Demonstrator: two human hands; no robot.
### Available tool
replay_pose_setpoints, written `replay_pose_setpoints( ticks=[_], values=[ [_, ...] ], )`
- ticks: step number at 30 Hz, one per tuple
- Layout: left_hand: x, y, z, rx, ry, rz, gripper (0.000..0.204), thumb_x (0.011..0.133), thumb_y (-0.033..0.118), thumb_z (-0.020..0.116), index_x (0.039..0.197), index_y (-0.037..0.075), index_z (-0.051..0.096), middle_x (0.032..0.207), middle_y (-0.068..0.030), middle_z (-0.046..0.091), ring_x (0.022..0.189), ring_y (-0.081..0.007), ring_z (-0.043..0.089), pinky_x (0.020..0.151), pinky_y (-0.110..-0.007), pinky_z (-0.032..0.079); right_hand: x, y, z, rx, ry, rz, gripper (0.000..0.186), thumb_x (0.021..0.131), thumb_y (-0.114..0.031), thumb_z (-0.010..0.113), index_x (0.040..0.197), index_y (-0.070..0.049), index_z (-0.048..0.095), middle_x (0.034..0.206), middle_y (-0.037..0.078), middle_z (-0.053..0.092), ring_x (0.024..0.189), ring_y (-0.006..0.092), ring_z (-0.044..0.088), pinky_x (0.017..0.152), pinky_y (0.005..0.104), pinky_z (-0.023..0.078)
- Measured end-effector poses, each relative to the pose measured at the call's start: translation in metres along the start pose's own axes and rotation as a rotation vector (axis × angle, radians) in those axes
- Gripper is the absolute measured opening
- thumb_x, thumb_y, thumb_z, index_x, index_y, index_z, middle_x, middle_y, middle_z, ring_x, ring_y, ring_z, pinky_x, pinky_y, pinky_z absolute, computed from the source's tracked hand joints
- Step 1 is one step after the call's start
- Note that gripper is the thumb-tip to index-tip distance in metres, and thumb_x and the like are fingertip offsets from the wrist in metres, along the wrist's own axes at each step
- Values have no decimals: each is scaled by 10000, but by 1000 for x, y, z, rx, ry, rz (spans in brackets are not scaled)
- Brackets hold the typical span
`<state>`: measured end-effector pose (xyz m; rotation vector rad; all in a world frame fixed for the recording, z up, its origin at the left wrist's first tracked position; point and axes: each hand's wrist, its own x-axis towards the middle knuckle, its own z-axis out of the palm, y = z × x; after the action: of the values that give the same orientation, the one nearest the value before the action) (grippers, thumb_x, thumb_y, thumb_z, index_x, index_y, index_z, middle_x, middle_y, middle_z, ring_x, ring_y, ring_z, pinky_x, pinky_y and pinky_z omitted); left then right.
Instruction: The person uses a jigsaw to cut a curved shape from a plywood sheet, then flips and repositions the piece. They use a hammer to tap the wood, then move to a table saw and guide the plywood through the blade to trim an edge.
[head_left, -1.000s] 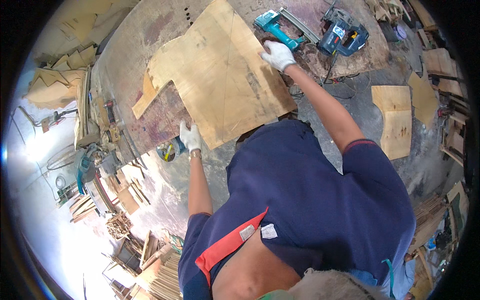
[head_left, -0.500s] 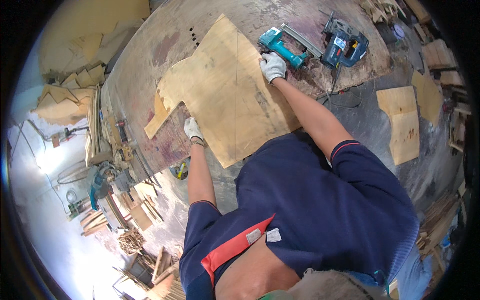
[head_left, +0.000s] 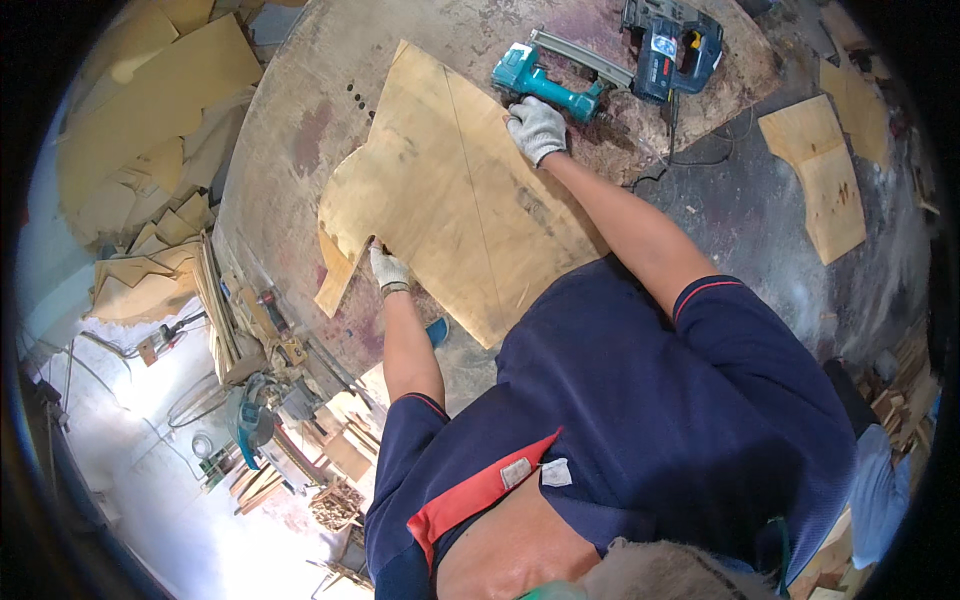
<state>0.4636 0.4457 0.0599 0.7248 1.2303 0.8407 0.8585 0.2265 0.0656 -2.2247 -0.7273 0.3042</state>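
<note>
A large, irregularly cut plywood sheet (head_left: 490,210) with a dark line drawn across it lies on the worktable, its near corner by my body. My left hand (head_left: 388,270), in a pale knit glove, is closed on the sheet's left edge at the inner corner of a notch. My right hand (head_left: 537,130), gloved too, grips the far right edge. A narrow plywood strip (head_left: 340,278) sticks out from beneath the sheet at the left. Just beyond my right hand lies a teal nail gun (head_left: 548,85). The fingertips under the edges are hidden.
A dark blue jigsaw (head_left: 668,60) with a cable lies at the far right of the table. Cut plywood pieces (head_left: 820,175) rest to the right. Plywood offcuts (head_left: 150,120) are piled at the far left, and a mitre saw (head_left: 252,420) stands left among wood scraps.
My view has turned, shifting the surroundings. The plywood sheet has shifted over the strip, covering more of it. My left hand has moved into the notch's corner; my right hand keeps its edge.
</note>
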Motion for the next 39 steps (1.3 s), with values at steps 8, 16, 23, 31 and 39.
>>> replay_pose_setpoints(
  ticks=[8,16,23,31,39],
  values=[
    [-2,7,-1,-36,-92,-78,267,995,261,629,1199,92,660,1247,-65,687,1192,-268,622,1071,-471,481,3,0,1,0,-51,39,270,888,-396,668,1019,-189,781,1019,78,661,995,307,660,849,461,538],
    [-18,9,8,-15,-45,-63,271,986,240,646,1217,97,643,1244,-57,685,1192,-256,623,1058,-468,495,2,1,1,-8,4,-16,254,894,-390,666,978,-176,774,983,82,663,939,317,660,801,454,537],
    [-12,8,3,-21,-90,-46,266,986,228,647,1222,105,642,1250,-44,681,1184,-239,620,1048,-440,496,2,2,0,0,4,-15,259,890,-383,671,965,-158,775,981,94,665,918,329,658,786,452,532],
    [3,-2,-12,6,-21,10,235,987,207,653,1206,120,663,1112,11,670,950,-121,593,883,-291,482,3,3,3,-19,30,-24,265,881,-396,676,956,-166,785,987,85,674,922,322,661,786,451,533],
    [-4,0,-10,157,-25,41,147,1012,237,572,1102,152,652,1075,81,599,792,-36,509,718,-213,438,14,22,-17,100,-172,-132,356,900,-395,641,1106,-134,767,1093,133,715,1045,364,659,912,422,537]
  ],
)
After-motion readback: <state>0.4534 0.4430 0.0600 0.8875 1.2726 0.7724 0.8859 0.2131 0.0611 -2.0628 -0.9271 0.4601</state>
